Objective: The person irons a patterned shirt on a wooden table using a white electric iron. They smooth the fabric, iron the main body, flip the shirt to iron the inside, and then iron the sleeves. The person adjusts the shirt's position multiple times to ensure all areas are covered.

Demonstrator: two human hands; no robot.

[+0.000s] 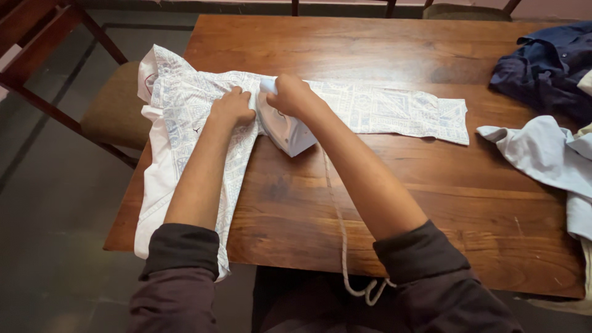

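Your right hand (290,94) is clenched round the handle of the white iron (288,131), which sits on the patterned white shirt (185,117) just left of table centre, nose pointing roughly to 5 o'clock, toward you. Your left hand (233,106) is closed into a loose fist, grasping nothing that I can see; the knuckles press the cloth flat right beside the iron, at its 9 o'clock.

The shirt lies across the wooden table (382,197): body down the left side, hem hanging over the near edge, one sleeve (401,111) stretched out toward 3 o'clock. The iron's cord (338,216) trails toward 6 o'clock and drops off the table edge between your arms.

Progress, as a judgement: early to middle. The sleeve looks fairly flat, so it may be pressed already. The body under your left arm shows folds and bunching near the collar at 10 o'clock, so most of that panel is left. Can't tell from this angle whether the far side of the shirt has been ironed.

More is waiting: a dark blue shirt (549,68) is heaped at 2 o'clock and a pale blue garment (542,154) at 3 o'clock, both crumpled and well apart from the iron. So one shirt is partly pressed and at least two are untouched.

A chair (111,108) stands at the table's left edge, under the hanging collar.
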